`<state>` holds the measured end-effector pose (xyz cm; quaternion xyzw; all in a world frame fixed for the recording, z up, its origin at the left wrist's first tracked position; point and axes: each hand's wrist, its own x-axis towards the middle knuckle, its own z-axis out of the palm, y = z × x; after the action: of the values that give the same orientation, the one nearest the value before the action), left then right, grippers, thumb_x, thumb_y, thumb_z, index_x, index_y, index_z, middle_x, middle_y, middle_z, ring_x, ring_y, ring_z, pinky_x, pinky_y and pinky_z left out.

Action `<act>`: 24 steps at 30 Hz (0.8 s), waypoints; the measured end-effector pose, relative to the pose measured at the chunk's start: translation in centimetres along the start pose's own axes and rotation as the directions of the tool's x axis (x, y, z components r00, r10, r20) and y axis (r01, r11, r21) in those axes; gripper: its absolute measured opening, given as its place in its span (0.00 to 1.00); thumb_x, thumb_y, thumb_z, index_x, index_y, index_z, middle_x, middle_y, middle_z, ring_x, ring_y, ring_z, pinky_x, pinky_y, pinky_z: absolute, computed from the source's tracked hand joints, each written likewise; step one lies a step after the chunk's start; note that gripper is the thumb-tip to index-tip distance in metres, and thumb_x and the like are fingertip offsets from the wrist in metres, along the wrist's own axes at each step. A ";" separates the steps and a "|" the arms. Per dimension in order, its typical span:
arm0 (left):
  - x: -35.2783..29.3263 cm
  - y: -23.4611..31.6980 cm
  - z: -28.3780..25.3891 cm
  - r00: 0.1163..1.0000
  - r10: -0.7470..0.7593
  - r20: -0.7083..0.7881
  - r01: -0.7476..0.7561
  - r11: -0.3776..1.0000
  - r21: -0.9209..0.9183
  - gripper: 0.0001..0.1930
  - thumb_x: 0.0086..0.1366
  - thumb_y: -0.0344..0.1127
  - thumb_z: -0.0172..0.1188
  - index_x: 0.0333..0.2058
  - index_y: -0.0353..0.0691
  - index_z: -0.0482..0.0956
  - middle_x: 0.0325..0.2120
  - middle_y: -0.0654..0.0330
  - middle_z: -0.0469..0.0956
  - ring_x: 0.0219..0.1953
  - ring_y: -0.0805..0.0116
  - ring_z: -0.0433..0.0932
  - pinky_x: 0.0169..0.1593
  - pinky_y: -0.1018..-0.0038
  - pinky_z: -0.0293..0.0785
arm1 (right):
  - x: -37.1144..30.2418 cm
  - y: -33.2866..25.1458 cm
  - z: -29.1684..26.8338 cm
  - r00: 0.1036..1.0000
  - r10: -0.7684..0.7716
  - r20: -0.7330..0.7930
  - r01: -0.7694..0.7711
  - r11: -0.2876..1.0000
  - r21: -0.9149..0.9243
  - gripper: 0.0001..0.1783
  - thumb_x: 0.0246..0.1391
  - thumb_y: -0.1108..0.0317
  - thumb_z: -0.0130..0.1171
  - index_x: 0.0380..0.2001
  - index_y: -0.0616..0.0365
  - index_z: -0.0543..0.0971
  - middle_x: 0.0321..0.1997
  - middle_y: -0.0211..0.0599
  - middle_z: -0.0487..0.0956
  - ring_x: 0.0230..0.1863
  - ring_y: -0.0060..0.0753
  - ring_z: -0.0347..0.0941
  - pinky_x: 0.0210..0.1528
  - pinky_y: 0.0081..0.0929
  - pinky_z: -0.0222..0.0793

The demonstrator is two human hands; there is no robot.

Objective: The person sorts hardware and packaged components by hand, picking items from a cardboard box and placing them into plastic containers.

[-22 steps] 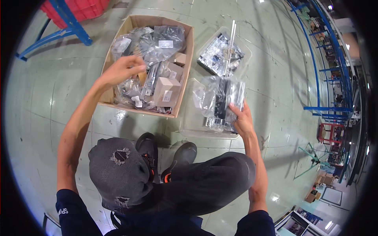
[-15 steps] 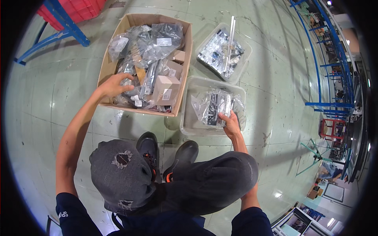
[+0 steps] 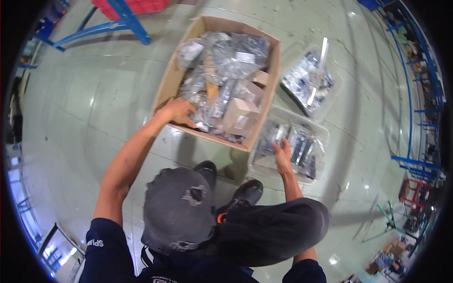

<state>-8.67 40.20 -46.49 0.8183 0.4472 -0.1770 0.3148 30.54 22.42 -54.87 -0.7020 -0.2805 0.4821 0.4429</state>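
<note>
A cardboard box (image 3: 163,96) on the floor holds many clear plastic bags (image 3: 222,61) and a few small cartons (image 3: 239,115). At its near left corner my left hand (image 3: 179,112) reaches over the rim, fingers apart and bent above the bags, with nothing seen in them. To the right stands a clear plastic tub (image 3: 262,166) with long packets of dark and silvery parts (image 3: 302,144). Over its left part my right hand (image 3: 283,153) pinches a clear plastic packet (image 3: 281,134) with something silvery inside. What exactly the packet contains is blurred.
Behind that tub sits another clear tub (image 3: 336,96) with bagged parts and a long silvery bar (image 3: 323,53) sticking out. A blue metal stand (image 3: 130,21) and a red crate (image 3: 141,7) are at the far left. Blue racks (image 3: 409,94) line the right.
The view has swung, so everything sits further right. My left hand has drawn back toward the box's near left corner. My right hand has moved to the left side of the near tub.
</note>
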 end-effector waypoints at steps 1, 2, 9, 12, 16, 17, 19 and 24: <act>-0.4 -0.5 0.3 0.998 0.051 -0.046 -0.048 0.997 0.058 0.31 0.45 0.57 0.69 0.45 0.43 0.79 0.37 0.56 0.79 0.43 0.53 0.77 0.48 0.62 0.71 | -0.5 -0.9 0.4 0.996 0.076 -0.056 -0.084 0.984 -0.155 0.28 0.52 0.73 0.59 0.56 0.67 0.66 0.49 0.41 0.75 0.51 0.31 0.70 0.55 0.27 0.64; 0.6 -1.1 0.8 0.997 0.047 -0.054 -0.043 0.997 0.067 0.31 0.45 0.57 0.69 0.45 0.43 0.79 0.37 0.56 0.79 0.43 0.53 0.77 0.48 0.62 0.71 | 0.2 0.6 -1.0 0.989 -0.053 -0.136 -0.006 0.914 -0.405 0.32 0.51 0.72 0.61 0.59 0.67 0.64 0.55 0.47 0.71 0.53 0.36 0.70 0.56 0.30 0.64; -1.7 -0.3 -3.3 0.999 0.018 -0.050 -0.027 0.981 -0.194 0.17 0.58 0.38 0.61 0.45 0.39 0.73 0.35 0.49 0.79 0.41 0.49 0.76 0.46 0.60 0.70 | 0.7 -15.6 -0.6 0.951 -0.288 0.117 0.311 0.884 -0.349 0.26 0.54 0.71 0.58 0.57 0.61 0.67 0.60 0.45 0.69 0.55 0.38 0.70 0.51 0.31 0.70; -4.0 -1.3 -4.6 0.977 0.049 -0.209 -0.095 0.972 -0.214 0.12 0.62 0.32 0.55 0.44 0.38 0.69 0.32 0.48 0.78 0.39 0.48 0.76 0.42 0.60 0.68 | 0.6 -23.5 2.8 0.907 -0.296 0.298 0.389 0.861 -0.329 0.23 0.56 0.70 0.57 0.55 0.61 0.69 0.56 0.44 0.73 0.52 0.38 0.72 0.49 0.31 0.71; -5.3 0.4 -7.8 0.976 0.070 -0.205 -0.141 0.923 -0.359 0.13 0.67 0.35 0.50 0.49 0.40 0.69 0.36 0.51 0.78 0.38 0.54 0.75 0.45 0.63 0.69 | 1.1 -26.7 8.5 0.653 -0.219 0.725 0.591 0.745 -0.308 0.21 0.59 0.68 0.55 0.55 0.58 0.70 0.48 0.44 0.77 0.49 0.29 0.73 0.49 0.26 0.70; -5.8 0.6 -8.2 0.975 0.048 -0.218 -0.142 0.885 -0.443 0.13 0.68 0.35 0.49 0.49 0.40 0.69 0.34 0.53 0.78 0.37 0.59 0.74 0.45 0.66 0.69 | 0.9 -26.8 10.5 0.607 -0.227 0.761 0.639 0.709 -0.298 0.23 0.58 0.65 0.57 0.56 0.60 0.69 0.49 0.45 0.76 0.48 0.30 0.73 0.49 0.26 0.70; -6.9 0.5 -8.6 0.972 0.006 -0.235 -0.131 0.843 -0.521 0.13 0.69 0.35 0.49 0.49 0.40 0.69 0.33 0.54 0.78 0.36 0.65 0.74 0.44 0.68 0.69 | 0.2 -26.2 15.1 0.614 -0.199 0.764 0.626 0.712 -0.318 0.31 0.54 0.60 0.62 0.58 0.62 0.66 0.51 0.47 0.75 0.46 0.32 0.74 0.47 0.26 0.71; -7.5 1.9 -8.8 0.936 -0.022 -0.351 -0.291 0.509 -0.810 0.15 0.71 0.37 0.47 0.51 0.36 0.69 0.36 0.63 0.75 0.39 0.76 0.71 0.45 0.73 0.68 | 0.6 -24.1 20.3 0.755 -0.025 0.655 0.397 0.812 -0.427 0.43 0.45 0.56 0.70 0.59 0.64 0.62 0.50 0.48 0.73 0.41 0.31 0.74 0.42 0.24 0.71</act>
<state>-11.00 40.66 -35.05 0.6082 0.4544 0.2235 0.6113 12.73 40.91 -36.50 -0.5602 -0.6155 0.5302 0.1619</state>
